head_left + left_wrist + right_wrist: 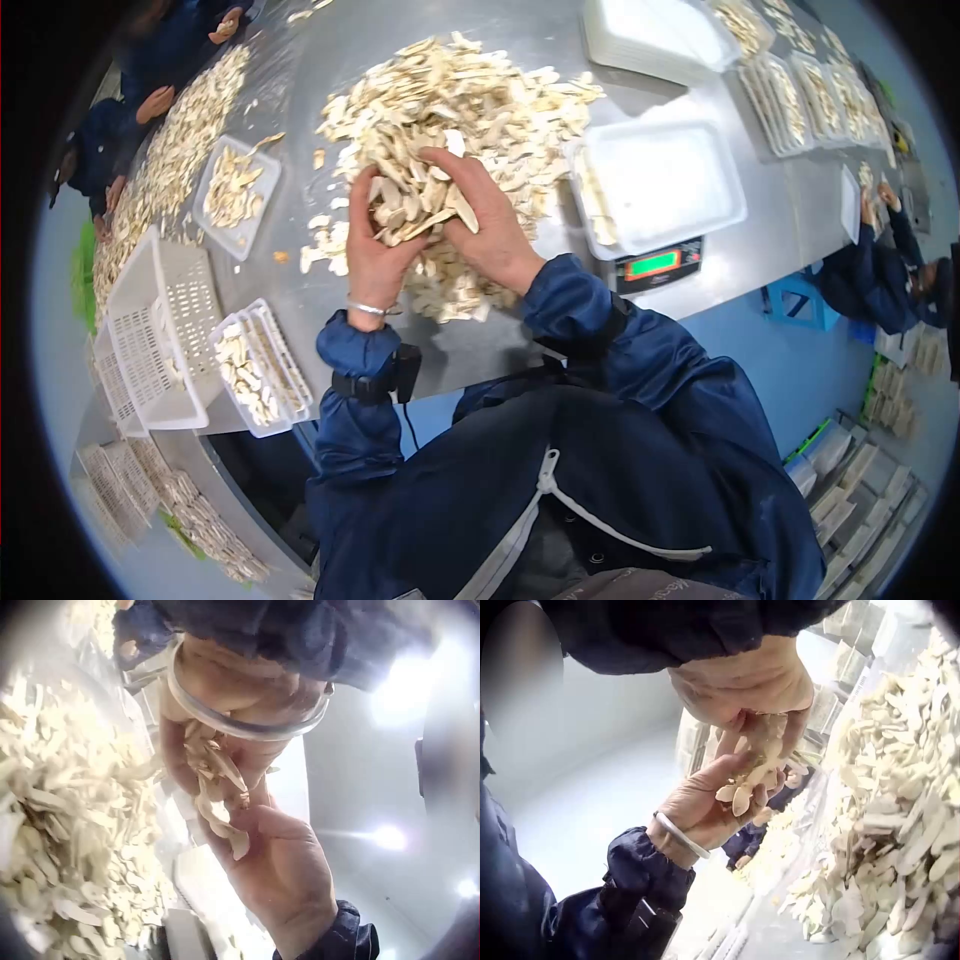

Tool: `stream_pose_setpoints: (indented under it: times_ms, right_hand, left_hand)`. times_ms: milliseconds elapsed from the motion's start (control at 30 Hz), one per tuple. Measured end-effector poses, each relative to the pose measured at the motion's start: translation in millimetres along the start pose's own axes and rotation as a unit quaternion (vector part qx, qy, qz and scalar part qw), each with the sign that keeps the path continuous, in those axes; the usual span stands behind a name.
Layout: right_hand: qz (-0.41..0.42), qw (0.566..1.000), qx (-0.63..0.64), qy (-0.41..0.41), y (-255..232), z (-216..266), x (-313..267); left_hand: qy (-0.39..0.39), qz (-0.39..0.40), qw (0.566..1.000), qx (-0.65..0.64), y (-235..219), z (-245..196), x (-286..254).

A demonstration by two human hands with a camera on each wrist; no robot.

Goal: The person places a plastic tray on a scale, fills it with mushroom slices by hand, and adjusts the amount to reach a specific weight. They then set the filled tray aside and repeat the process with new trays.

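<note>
My two hands are cupped together around a clump of pale, mushroom-like slices above a big loose pile of slices on the metal table. The left hand, with a bangle on its wrist, grips the clump from the left, thumb inward. From the right, the right hand holds the same clump with curled fingers. Slices stick out between the hands in the left wrist view. In the right wrist view, slices hang over the left fingers. The inner part of the clump is hidden by the palms.
Right of the pile, a white tray with some slices stands on a scale with a green display. Stacked trays stand behind it. A small tray, a white basket and filled trays are on the left. Other people work nearby.
</note>
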State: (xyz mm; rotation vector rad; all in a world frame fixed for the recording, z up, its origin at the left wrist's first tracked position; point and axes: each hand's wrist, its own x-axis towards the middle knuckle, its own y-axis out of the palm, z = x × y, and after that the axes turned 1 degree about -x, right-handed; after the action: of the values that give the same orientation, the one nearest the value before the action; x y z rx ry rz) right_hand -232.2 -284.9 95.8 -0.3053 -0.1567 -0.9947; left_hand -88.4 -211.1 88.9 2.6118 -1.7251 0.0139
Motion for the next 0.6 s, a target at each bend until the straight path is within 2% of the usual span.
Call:
stream_pose_setpoints:
  times_ms: [33, 167, 200, 233, 300, 367, 500, 600]
  right_hand:
    - [0.006, 1.0, 0.013, 0.018, -18.4, 10.9, -4.4]
    - [-0.035, 0.998, 0.016, -0.057, -104.6, 23.3, -22.0]
    - [-0.047, 0.997, 0.007, -0.054, -126.9, 24.0, -27.0]
    - [-0.068, 0.996, 0.025, -0.051, -147.2, 21.2, -31.2]
    - [-0.109, 0.991, 0.061, -0.043, -184.5, 9.2, -38.3]
    - [-0.097, 0.991, 0.088, 0.002, -220.7, -5.1, -44.3]
    - [-0.013, 0.996, 0.088, -0.002, -283.3, -36.0, -47.4]
    - [0.053, 0.998, -0.023, 0.001, -317.9, -51.0, -44.4]
  left_hand:
    - [-0.006, -0.001, 1.0, -0.007, 20.1, -16.9, -3.7]
    - [0.042, 0.04, 0.998, -0.002, 104.4, -49.6, -4.3]
    - [0.033, 0.05, 0.998, -0.001, 130.8, -60.8, -2.7]
    - [0.056, 0.069, 0.996, 0.002, 154.0, -64.0, 1.2]
    - [0.046, 0.113, 0.992, -0.032, 193.7, -53.1, 12.3]
    - [0.09, 0.121, 0.988, 0.021, 224.7, -33.8, 21.0]
    - [0.111, 0.147, 0.979, 0.09, 249.8, -2.4, 32.2]
    - [0.188, 0.183, 0.947, 0.187, 243.3, -2.9, 34.7]
